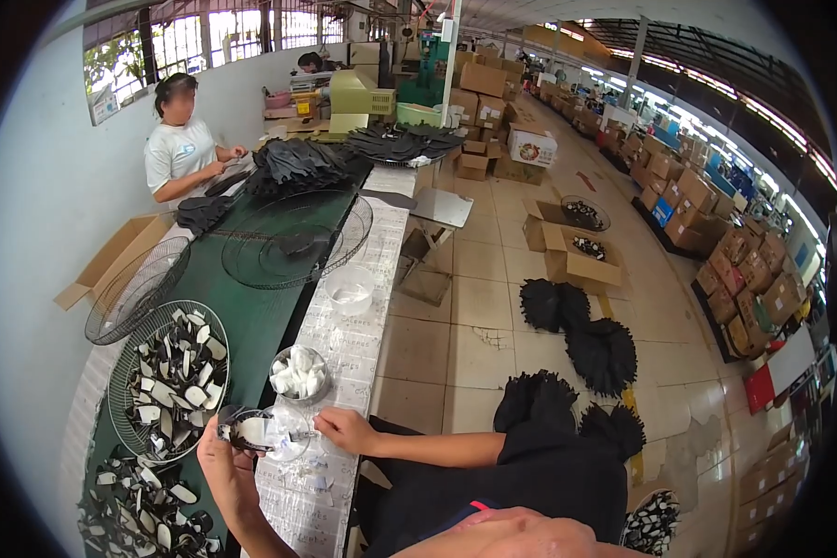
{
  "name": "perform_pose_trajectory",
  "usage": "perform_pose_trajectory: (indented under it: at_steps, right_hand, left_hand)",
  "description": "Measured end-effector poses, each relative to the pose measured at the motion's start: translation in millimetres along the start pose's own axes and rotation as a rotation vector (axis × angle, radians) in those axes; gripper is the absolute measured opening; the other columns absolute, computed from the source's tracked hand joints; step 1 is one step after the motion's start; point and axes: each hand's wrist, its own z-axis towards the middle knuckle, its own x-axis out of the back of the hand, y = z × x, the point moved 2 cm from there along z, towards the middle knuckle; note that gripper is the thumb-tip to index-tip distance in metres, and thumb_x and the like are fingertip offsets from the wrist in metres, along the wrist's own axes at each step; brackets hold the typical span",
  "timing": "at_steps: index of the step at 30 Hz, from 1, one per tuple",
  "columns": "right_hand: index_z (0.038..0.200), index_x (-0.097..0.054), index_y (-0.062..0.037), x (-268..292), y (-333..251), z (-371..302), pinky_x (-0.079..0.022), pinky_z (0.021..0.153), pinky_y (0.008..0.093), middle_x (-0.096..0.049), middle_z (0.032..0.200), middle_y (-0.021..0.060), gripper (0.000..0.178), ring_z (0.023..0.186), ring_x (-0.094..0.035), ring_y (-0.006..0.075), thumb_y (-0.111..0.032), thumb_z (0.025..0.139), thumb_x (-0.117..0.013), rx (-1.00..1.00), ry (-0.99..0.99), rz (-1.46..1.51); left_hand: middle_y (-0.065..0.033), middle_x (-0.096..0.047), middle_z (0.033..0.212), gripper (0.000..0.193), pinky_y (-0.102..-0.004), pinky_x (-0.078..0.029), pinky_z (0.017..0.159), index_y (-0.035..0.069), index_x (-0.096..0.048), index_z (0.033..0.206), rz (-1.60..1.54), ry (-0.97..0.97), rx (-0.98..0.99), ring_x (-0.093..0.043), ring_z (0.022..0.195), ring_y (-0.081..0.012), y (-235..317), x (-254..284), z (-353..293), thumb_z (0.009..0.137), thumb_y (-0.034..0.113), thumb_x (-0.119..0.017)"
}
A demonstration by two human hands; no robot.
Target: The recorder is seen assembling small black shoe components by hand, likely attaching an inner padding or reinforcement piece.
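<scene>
My left hand (221, 465) grips a black, shoe-like piece with a pale lining (251, 431), held up over the edge of the paper-covered strip of the bench. My right hand (346, 431) is closed, just right of a clear plastic dish (293, 433); whatever its fingers pinch is hidden. Beyond the dish stands a round bowl (284, 384) filled with white wads (299, 370). To the left, a wire basket (113, 381) holds many similar black-and-white pieces (172, 377). More loose pieces (149, 507) lie heaped on the green bench nearer me.
A clear tub (349, 290) and large wire baskets (279, 279) sit farther along the green bench (251, 321). A person (181, 153) works at the far left by piled black items (298, 167). Cartons (581, 270) and black bundles (600, 358) lie on the floor at right.
</scene>
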Motion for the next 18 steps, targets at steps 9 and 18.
perform_pose_trajectory:
  at_steps: [9,18]
  right_hand:
    - [0.085,-0.059,-0.0028,-9,17,-3,-0.048,0.064,0.0383,-0.058,0.078,0.0167,0.014,0.072,-0.059,0.0335,-0.015,0.089,-0.054,-0.105,-0.054,0.001]
    - [0.071,-0.044,0.0003,-23,34,0,-0.034,0.051,0.0347,-0.04,0.06,0.0133,0.028,0.052,-0.04,0.0254,-0.013,0.094,-0.05,0.014,-0.031,0.106]
  left_hand:
    - [-0.0044,-0.059,0.097,0.039,-0.0229,-0.045,0.073,-0.005,-0.056,0.111,0.258,0.033,0.008,-0.055,0.085,-0.0101,10,-14,-1,0.094,0.03,-0.054]
    - [-0.0027,-0.059,0.09,0.043,-0.0231,-0.044,0.072,-0.003,-0.059,0.102,-0.004,-0.097,0.073,-0.052,0.081,-0.0082,21,0,-7,0.092,0.039,-0.058]
